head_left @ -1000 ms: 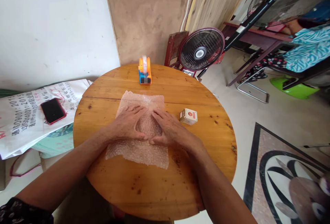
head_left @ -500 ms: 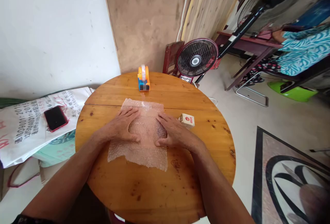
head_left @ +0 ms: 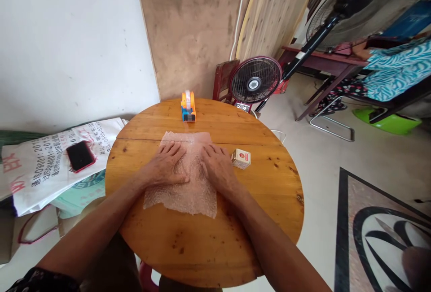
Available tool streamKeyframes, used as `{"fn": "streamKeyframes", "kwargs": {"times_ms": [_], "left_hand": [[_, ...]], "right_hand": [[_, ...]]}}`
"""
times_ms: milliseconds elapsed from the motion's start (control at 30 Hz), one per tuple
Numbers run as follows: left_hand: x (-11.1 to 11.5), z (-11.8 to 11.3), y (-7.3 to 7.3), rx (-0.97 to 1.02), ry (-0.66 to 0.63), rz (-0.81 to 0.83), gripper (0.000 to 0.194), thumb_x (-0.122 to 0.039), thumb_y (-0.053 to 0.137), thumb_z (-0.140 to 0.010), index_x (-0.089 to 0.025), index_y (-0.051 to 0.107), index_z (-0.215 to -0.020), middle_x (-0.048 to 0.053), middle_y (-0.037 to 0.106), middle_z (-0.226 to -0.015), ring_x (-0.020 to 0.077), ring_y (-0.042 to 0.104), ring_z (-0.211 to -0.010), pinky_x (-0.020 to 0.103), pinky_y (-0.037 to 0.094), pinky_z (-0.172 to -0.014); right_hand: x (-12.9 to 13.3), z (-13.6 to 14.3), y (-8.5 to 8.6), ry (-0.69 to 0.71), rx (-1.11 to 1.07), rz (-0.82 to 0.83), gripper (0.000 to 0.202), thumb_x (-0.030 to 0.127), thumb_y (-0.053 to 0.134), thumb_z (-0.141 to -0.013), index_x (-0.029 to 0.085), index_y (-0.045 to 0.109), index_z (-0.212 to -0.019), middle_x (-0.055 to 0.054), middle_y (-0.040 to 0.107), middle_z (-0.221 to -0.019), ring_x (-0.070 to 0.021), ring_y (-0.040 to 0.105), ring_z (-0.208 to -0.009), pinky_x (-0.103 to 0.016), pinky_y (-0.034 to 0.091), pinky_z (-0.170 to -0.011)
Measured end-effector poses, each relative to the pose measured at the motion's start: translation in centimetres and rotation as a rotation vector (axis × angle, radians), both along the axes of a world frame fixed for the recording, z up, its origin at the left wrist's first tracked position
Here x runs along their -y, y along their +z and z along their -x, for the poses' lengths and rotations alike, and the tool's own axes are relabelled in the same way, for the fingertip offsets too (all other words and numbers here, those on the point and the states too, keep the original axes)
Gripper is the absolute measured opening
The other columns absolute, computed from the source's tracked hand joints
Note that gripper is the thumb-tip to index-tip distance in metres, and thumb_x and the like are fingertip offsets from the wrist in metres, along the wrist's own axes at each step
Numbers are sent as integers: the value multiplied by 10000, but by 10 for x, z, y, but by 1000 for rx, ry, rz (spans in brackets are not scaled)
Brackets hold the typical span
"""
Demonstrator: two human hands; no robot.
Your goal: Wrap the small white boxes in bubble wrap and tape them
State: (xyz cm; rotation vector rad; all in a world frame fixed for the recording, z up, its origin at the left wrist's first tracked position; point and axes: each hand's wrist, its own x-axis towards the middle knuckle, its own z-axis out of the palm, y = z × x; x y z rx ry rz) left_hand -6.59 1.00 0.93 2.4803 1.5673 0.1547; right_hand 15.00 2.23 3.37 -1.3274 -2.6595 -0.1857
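My left hand (head_left: 165, 166) and right hand (head_left: 218, 168), unclenched, are pressing bubble wrap (head_left: 186, 197), likely flattening it; small box (head_left: 241, 159) is sitting right.

My feed shows clear, whitish bubble wrap (head_left: 197, 188) on a honey-brown table (head_left: 269, 211) speckled with dark knots. From the wrap, twelve o'clock gives me an orange-and-blue tape dispenser (head_left: 188, 107); nearly three, a cream box (head_left: 241, 159) with red print; nine, a black phone (head_left: 81, 156), red at the edge, on a white sack (head_left: 37, 162) lettered black and red; two, far off, a turquoise-and-white wavy-striped top (head_left: 393, 74).
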Motion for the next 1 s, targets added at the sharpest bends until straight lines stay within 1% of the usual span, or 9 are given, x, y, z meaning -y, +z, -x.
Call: {"fn": "streamKeyframes", "kwargs": {"times_ms": [67, 133, 267, 400, 533, 667, 833, 933, 1000], "left_hand": [[-1, 0, 2, -22, -2, -1, 1026, -773, 529, -743, -124, 323, -1511, 229, 214, -1607, 418, 159, -1488, 565, 171, -1176], [-2, 0, 4, -43, -12, -5, 1035, -768, 539, -737, -106, 331, -1505, 240, 234, -1598, 425, 182, -1480, 557, 175, -1176], [-4, 0, 4, -53, -26, -11, 1023, -753, 550, -743, -112, 324, -1507, 228, 246, -1599, 418, 191, -1479, 564, 180, -1172], [1, 7, -1, -26, -31, -36, 1006, -760, 479, -798, -81, 292, -1516, 244, 183, -1612, 396, 120, -1501, 559, 127, -1187], [14, 21, -5, -15, -14, -60, 945, -748, 448, -829, -96, 328, -1503, 241, 190, -1612, 402, 111, -1501, 596, 101, -1180], [27, 26, 6, -38, 9, -32, 869, -677, 475, -855, -88, 352, -1483, 262, 232, -1592, 412, 167, -1488, 626, 114, -1167], [29, 7, 25, -34, -86, -61, 742, -505, 621, -782, -108, 460, -1387, 234, 274, -1586, 400, 179, -1488, 549, 126, -1198], [27, -9, 20, 9, -157, -29, 756, -485, 575, -819, -76, 398, -1430, 232, 284, -1583, 361, 197, -1491, 485, 111, -1217], [27, -17, 11, 38, -172, 1, 823, -578, 532, -826, -62, 370, -1446, 240, 295, -1576, 377, 203, -1486, 503, 110, -1212]], "right_hand": [[2, 5, -2, 114, -53, -20, 386, 160, 443, -937, 98, 559, -1300, -184, 552, -1383, -313, 425, -1322, -477, 338, -1095], [4, 10, -7, 180, -99, 16, 440, 212, 448, -944, 95, 520, -1362, -177, 527, -1421, -296, 405, -1355, -460, 299, -1145], [3, 14, -23, 92, -126, 111, 586, 424, 477, -951, 66, 465, -1415, -202, 447, -1494, -318, 368, -1405, -473, 275, -1167], [-1, 10, -33, 17, -109, 113, 663, 512, 452, -950, 65, 435, -1439, -207, 362, -1550, -340, 285, -1454, -494, 241, -1178], [-4, 6, -31, 5, -85, 101, 668, 532, 451, -949, 91, 431, -1450, -188, 367, -1552, -337, 274, -1458, -489, 220, -1187], [-8, 2, -24, 51, -22, 164, 686, 546, 417, -963, 90, 407, -1475, -183, 343, -1567, -321, 253, -1470, -483, 189, -1202], [-10, -1, -18, 54, -12, 227, 681, 546, 399, -970, 123, 368, -1503, -155, 295, -1595, -291, 233, -1484, -488, 197, -1203], [-11, -2, -19, 38, -34, 244, 648, 506, 399, -976, 136, 364, -1507, -148, 289, -1598, -283, 223, -1490, -498, 207, -1201], [-11, -3, -21, 34, -61, 245, 616, 475, 391, -981, 153, 366, -1506, -140, 300, -1596, -274, 229, -1489, -501, 225, -1195]]}}
